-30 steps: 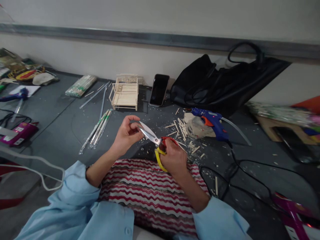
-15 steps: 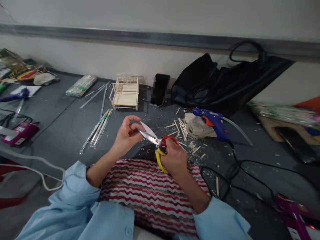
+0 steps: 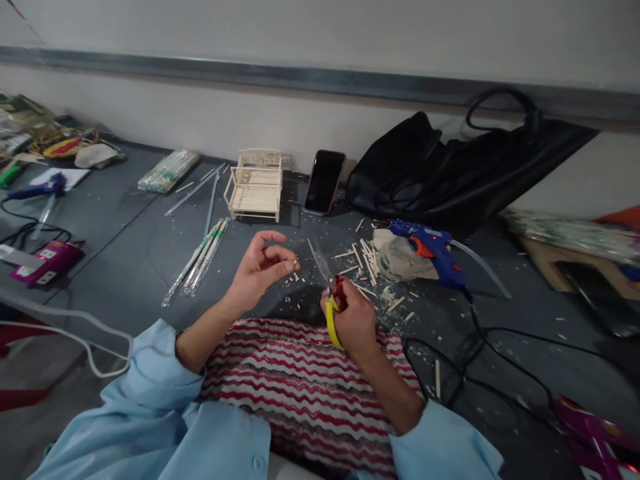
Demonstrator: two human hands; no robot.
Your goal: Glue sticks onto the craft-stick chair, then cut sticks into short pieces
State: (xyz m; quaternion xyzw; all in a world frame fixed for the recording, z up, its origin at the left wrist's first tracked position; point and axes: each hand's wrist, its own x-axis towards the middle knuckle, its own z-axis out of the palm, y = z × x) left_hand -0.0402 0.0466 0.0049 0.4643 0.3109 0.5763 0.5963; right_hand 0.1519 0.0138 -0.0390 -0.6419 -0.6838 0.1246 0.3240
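Observation:
Between thumb and fingertips, my left hand [image 3: 260, 272] pinches a small piece of wooden stick [image 3: 297, 265], only its tip showing. My right hand [image 3: 354, 316] grips scissors [image 3: 331, 303] with yellow and red handles, their blades pointing up and away, just right of the left fingertips. Small cut stick pieces [image 3: 369, 260] and crumbs lie on the dark table beyond my right hand. A miniature piece of furniture made of pale sticks [image 3: 256, 192] stands further back, apart from both hands.
A blue glue gun [image 3: 433, 250] rests on the right, its cord [image 3: 480, 327] looping along the table. Wrapped sticks [image 3: 197, 263] lie to the left. A phone [image 3: 325, 182] leans at the back beside a black bag [image 3: 415, 173]. Striped cloth [image 3: 305, 387] covers my lap.
The scissors have moved right, away from my left fingertips, and their blades now point more upward. A stick piece now shows in my left pinch. The view has shifted slightly.

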